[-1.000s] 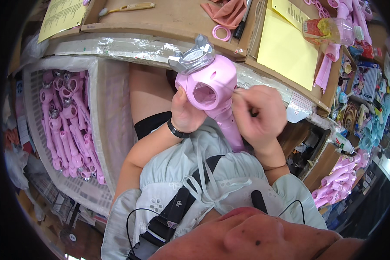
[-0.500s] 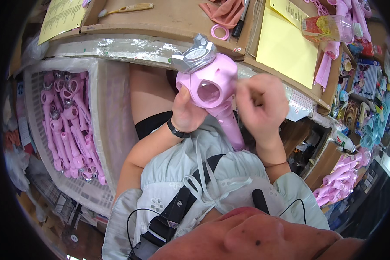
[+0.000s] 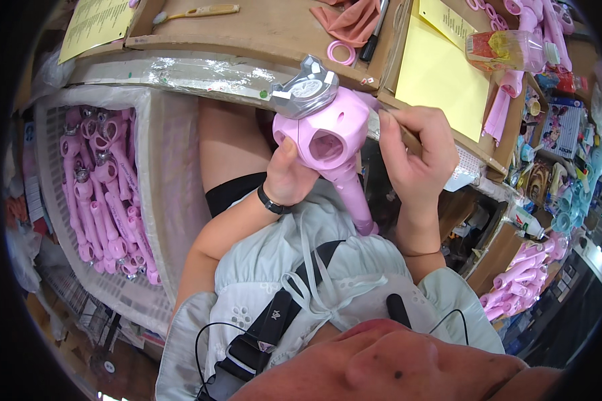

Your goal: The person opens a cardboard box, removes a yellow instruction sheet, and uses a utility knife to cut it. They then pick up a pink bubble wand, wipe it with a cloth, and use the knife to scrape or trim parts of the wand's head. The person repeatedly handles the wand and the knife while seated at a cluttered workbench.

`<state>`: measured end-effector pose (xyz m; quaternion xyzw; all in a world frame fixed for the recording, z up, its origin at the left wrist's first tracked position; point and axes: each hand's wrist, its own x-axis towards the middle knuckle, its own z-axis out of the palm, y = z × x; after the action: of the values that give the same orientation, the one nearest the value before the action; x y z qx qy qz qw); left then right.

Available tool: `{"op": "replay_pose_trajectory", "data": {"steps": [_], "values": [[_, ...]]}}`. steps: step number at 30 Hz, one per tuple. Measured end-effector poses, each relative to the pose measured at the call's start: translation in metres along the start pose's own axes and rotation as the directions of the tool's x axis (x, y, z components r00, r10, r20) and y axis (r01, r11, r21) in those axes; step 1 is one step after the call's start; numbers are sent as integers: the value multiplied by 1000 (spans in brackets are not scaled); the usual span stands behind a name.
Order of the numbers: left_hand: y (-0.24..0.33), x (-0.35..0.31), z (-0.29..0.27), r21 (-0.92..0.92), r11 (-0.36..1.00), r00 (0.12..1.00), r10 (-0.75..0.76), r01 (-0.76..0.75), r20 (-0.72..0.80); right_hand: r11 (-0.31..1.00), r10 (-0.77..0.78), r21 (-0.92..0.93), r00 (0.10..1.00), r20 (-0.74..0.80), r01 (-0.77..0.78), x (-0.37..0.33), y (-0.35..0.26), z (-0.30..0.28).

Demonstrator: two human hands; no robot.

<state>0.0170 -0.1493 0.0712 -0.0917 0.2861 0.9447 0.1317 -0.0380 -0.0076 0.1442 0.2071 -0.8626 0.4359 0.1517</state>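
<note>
Left hand (image 3: 291, 177) wrapped around a pink toy (image 3: 328, 137) at its head, handle pointing down toward the lap. Right hand (image 3: 418, 157) just beside the toy's right side, fingers pinched on a thin stick (image 3: 403, 131). To the left, a basket (image 3: 157, 200) of pink parts (image 3: 104, 190). Beyond, a table (image 3: 261, 27) with yellow paper (image 3: 438, 70), pink ring (image 3: 341, 52) and bottle (image 3: 508, 48).
</note>
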Motion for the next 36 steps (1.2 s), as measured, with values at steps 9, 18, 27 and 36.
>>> {"op": "replay_pose_trajectory", "data": {"steps": [9, 18, 27, 36], "values": [[0, 0, 0, 11, 1000, 1000, 7, -7, 9, 996, -66, 69, 985, 159, 56, 2, -2, -4], [1, 1, 2, 49, 999, 1000, 3, -4, 3, 999, 31, -31, 995, 90, -28, 4, -1, -5], [-5, 1, -6, 51, 999, 998, 16, -13, -68, 1000, 13, -1, 996, -88, -13, 2, 18, -6], [-3, 1, -7, 84, 996, 999, 28, -25, -35, 988, 97, 125, 993, -70, -88, -17, 10, -2]]}}
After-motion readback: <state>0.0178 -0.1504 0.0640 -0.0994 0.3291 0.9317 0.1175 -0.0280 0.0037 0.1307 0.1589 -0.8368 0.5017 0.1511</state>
